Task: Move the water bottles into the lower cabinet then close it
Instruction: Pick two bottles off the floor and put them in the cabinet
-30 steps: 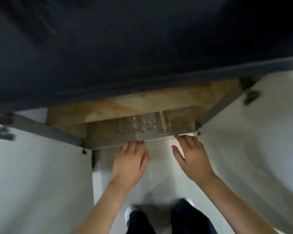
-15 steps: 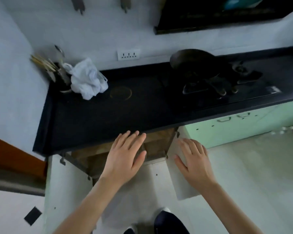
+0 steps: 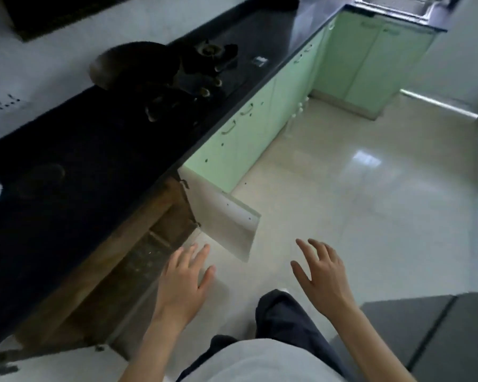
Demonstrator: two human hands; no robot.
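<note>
Forearms reach forward and down, palms turned down. Left hand (image 3: pixel 183 282) hangs flat, fingers spread, empty, just outside the open cabinet (image 3: pixel 138 260) under the dark table (image 3: pixel 75 172). Right hand (image 3: pixel 322 279) hovers over the floor (image 3: pixel 356 210), fingers splayed, holding nothing. Door (image 3: pixel 221 221) stands ajar between them and the green fronts. Bottles cannot be made out in the dim cabinet.
</note>
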